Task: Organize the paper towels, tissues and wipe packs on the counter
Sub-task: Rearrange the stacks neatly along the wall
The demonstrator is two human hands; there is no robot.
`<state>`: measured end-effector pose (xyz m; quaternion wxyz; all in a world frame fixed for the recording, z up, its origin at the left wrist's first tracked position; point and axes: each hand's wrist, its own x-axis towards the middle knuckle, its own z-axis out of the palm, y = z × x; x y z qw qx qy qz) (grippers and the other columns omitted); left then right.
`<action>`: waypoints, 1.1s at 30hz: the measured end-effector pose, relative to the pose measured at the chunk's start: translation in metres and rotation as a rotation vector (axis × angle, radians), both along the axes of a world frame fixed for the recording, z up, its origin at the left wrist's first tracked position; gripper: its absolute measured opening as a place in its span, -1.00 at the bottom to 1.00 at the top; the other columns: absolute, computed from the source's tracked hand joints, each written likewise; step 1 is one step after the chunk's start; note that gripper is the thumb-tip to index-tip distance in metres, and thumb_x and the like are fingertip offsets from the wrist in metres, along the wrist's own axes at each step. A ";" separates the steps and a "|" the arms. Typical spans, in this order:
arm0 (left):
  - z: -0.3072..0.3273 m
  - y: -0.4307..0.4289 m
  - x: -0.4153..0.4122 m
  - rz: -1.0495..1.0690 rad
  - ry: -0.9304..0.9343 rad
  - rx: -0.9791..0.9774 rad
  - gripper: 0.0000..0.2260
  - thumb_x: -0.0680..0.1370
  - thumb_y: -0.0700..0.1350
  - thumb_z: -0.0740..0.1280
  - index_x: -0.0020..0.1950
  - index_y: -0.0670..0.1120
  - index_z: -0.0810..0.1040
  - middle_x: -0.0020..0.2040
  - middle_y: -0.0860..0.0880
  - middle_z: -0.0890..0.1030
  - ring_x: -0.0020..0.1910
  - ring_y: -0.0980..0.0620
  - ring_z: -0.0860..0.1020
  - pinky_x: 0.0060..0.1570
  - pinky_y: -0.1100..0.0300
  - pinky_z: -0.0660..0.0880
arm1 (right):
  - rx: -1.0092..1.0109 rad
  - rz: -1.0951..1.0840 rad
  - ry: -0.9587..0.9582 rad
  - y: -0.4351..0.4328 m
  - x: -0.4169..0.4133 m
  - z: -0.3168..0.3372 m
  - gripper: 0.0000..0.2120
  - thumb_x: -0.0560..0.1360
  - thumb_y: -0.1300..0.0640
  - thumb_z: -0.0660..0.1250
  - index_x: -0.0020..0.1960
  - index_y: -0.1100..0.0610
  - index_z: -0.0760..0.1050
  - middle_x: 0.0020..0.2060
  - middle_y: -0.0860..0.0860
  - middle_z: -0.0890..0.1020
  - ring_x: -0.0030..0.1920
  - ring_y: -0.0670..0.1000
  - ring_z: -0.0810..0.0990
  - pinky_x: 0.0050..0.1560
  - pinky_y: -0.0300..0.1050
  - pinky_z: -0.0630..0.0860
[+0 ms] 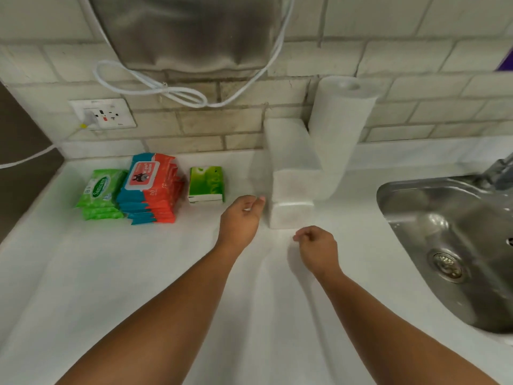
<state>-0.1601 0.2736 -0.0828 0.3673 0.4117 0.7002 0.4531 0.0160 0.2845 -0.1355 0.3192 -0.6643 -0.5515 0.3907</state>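
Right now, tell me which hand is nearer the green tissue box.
Left. The left hand sits just right of the green tissue box; the right hand is farther right, before the white towel stacks.

Sink (444,218) right of fingers (301,235) cut by frame edge, tap (499,169) too; steel dispenser (188,31) beyond them cut at top; wipe packs (151,187) left of them, small print unreadable
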 end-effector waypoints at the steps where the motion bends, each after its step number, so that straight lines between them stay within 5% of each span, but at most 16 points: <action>1: 0.007 0.006 0.007 0.004 -0.066 0.006 -0.71 0.61 0.20 0.31 0.18 0.06 0.62 0.16 0.05 0.64 0.12 0.05 0.56 0.21 0.17 0.43 | -0.018 -0.050 0.013 0.008 0.010 0.006 -0.77 0.56 0.24 0.22 0.00 0.15 0.66 -0.02 0.00 0.71 0.07 0.05 0.63 0.10 -0.13 0.49; 4: 0.026 0.031 0.024 0.069 -0.292 -0.011 -0.68 0.58 0.33 0.23 0.12 0.14 0.54 0.22 -0.01 0.60 0.25 -0.05 0.54 0.43 -0.06 0.40 | -0.053 -0.176 0.169 0.039 0.028 0.029 -0.74 0.62 0.08 0.17 0.10 0.17 0.59 0.01 0.03 0.63 0.11 0.12 0.59 0.15 -0.03 0.48; 8: 0.036 0.058 0.035 0.137 -0.593 -0.032 -0.25 0.44 0.49 0.22 0.48 0.06 0.46 0.37 0.00 0.59 0.37 -0.05 0.53 0.47 -0.12 0.35 | -0.202 0.000 0.538 0.078 0.028 0.063 -0.60 0.62 -0.21 0.16 0.10 0.07 0.59 0.03 -0.02 0.66 0.06 0.02 0.60 0.19 -0.06 0.45; 14: 0.042 0.058 0.059 0.097 -0.696 0.033 -0.49 0.60 0.34 0.20 0.33 0.03 0.61 0.15 -0.06 0.73 0.13 -0.07 0.71 0.20 -0.04 0.60 | -0.255 0.248 0.669 0.102 0.011 0.079 -0.27 0.35 -0.54 0.22 0.36 -0.15 0.51 0.20 -0.12 0.67 0.24 -0.04 0.62 0.39 0.01 0.44; 25: 0.046 0.017 0.074 0.096 -0.692 0.001 -0.56 0.55 0.32 0.29 0.21 0.04 0.67 0.08 -0.10 0.75 0.06 -0.12 0.72 0.16 -0.06 0.61 | -0.327 0.384 0.650 0.065 0.033 0.079 -0.47 0.50 -0.41 0.17 0.32 -0.16 0.52 0.15 -0.11 0.70 0.20 -0.04 0.65 0.41 0.05 0.43; 33: 0.037 -0.037 0.077 0.081 -0.700 0.019 -0.60 0.59 0.29 0.25 0.26 0.10 0.63 0.12 -0.07 0.74 0.11 -0.10 0.70 0.10 -0.02 0.58 | -0.393 0.396 0.630 0.007 0.044 0.083 -0.52 0.56 -0.36 0.15 0.27 -0.11 0.56 0.10 -0.06 0.72 0.11 -0.03 0.68 0.14 -0.09 0.57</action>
